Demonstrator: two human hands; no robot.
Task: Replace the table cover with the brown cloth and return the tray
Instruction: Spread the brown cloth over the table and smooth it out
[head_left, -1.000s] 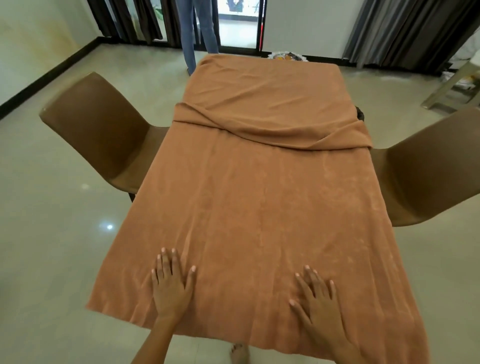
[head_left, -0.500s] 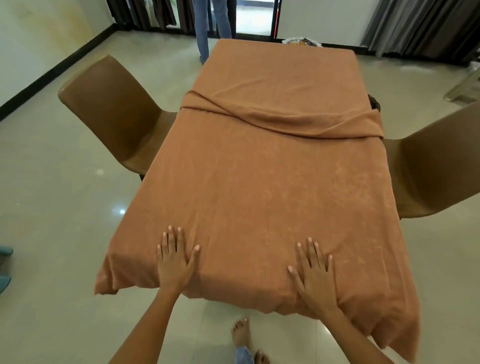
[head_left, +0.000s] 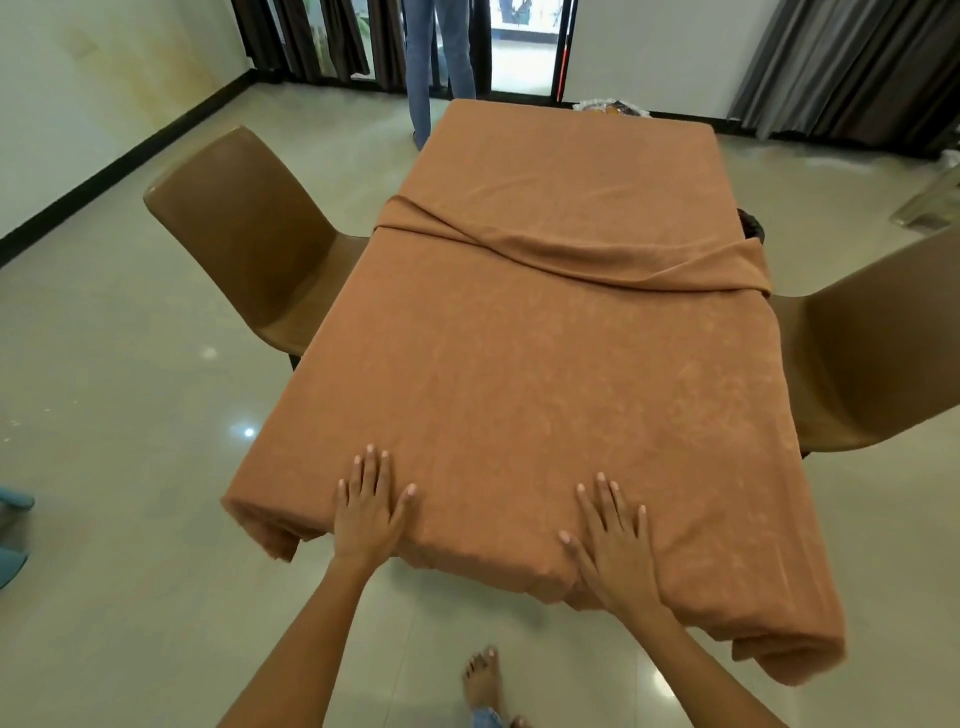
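The brown cloth covers the whole table and hangs over its near edge. A thick fold runs across the cloth about halfway along the table. My left hand lies flat on the cloth at the near edge, fingers straight and spread. My right hand presses flat on the cloth further right, at the same edge. The cloth's near right corner droops lower than the left one. Past the table's far end, part of the tray with something on it shows on the floor.
A brown chair stands at the table's left side and another brown chair at its right. A person's legs in jeans stand beyond the far left corner. My bare foot is on the tiled floor below the table edge.
Both hands have slid back along the cloth to the table's near edge, staying flat. The cloth's near end now hangs over that edge. The view has pulled back.
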